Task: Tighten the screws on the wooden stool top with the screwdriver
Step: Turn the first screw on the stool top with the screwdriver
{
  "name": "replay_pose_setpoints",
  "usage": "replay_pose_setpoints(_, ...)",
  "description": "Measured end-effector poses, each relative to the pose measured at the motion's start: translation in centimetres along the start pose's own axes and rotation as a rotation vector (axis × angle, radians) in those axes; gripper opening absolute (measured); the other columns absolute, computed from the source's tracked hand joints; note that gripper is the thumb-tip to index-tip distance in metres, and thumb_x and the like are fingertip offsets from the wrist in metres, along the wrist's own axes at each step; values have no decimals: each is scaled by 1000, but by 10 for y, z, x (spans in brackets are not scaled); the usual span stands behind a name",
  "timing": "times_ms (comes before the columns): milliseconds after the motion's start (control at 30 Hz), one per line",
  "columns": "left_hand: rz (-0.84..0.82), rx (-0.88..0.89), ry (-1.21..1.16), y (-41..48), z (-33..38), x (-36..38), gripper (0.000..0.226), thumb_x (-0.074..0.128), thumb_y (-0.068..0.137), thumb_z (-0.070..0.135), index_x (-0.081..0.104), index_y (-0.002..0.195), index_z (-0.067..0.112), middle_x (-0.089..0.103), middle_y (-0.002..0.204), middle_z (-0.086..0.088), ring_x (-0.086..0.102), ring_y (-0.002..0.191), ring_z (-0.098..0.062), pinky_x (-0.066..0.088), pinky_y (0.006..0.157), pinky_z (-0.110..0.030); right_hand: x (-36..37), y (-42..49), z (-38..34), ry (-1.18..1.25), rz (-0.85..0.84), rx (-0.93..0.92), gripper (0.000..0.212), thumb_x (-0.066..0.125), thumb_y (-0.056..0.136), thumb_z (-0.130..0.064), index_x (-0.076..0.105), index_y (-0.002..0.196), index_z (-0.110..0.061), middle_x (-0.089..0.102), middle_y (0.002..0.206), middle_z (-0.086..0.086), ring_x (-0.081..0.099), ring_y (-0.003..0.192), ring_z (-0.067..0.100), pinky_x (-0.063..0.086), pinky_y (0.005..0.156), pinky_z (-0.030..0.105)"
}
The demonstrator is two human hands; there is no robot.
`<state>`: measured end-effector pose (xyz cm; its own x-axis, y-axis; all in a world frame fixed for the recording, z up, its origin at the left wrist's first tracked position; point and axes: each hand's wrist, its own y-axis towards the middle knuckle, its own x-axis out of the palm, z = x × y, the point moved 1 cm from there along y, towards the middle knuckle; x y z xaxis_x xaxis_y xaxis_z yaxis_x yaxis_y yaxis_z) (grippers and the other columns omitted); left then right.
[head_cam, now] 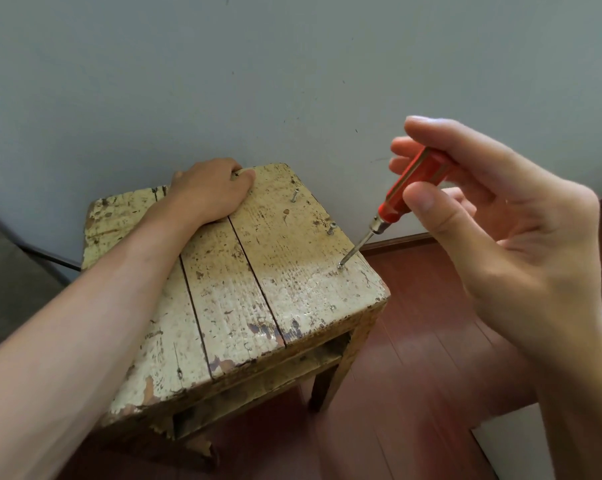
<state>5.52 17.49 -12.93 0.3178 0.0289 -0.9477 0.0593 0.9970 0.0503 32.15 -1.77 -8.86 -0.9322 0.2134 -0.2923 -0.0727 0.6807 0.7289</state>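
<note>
The stool (244,306) stands against the wall (292,81), planked top up. The left hand (209,192) lies on the far planks with its fingers curled over the back edge, likely bracing against the turning. The right hand (493,220) pinches the screwdriver (406,188) by its red handle, thumb against fingertips, with the tip seated on the near screw (340,266). Behind it, 2 more screws (331,229) stand proud.
</note>
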Motion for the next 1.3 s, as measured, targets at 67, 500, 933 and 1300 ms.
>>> replay_pose_setpoints(67, -2, 0, 0, 0, 0, 0, 54, 33, 103, 56, 55, 140, 22, 56, 143, -5, 49, 132, -32, 34, 112, -51, -2, 0, -1, 68, -69, 12, 45, 67, 105, -4, 58, 148, -15, 74, 135, -1, 72, 125, 23, 60, 99, 38)
replay_pose_setpoints(500, -2, -2, -2, -1, 1, 0, 54, 33, 103, 55, 55, 139, 22, 57, 142, -5, 50, 131, -32, 35, 111, -50, 7, 4, -3, -26, 47, -18, 52, 83, 95, -15, 62, 141, -31, 73, 107, -7, 75, 103, 21, 61, 92, 40)
replay_pose_setpoints(933, -1, 1, -10, -2, 2, -1, 53, 34, 103, 53, 55, 139, 21, 57, 142, -6, 51, 130, -32, 36, 111, -50, -9, 0, -3, -13, -145, 20, 50, 60, 109, -9, 50, 157, -18, 70, 139, -7, 69, 128, 21, 58, 104, 44)
replay_pose_setpoints(1300, 1, -2, -3, -1, 2, 0, 52, 34, 103, 54, 57, 137, 22, 58, 142, -6, 50, 131, -32, 35, 112, -52, 5, 1, -4, -14, 24, -9, 38, 75, 101, -9, 66, 134, -24, 79, 114, -7, 78, 108, 17, 63, 92, 43)
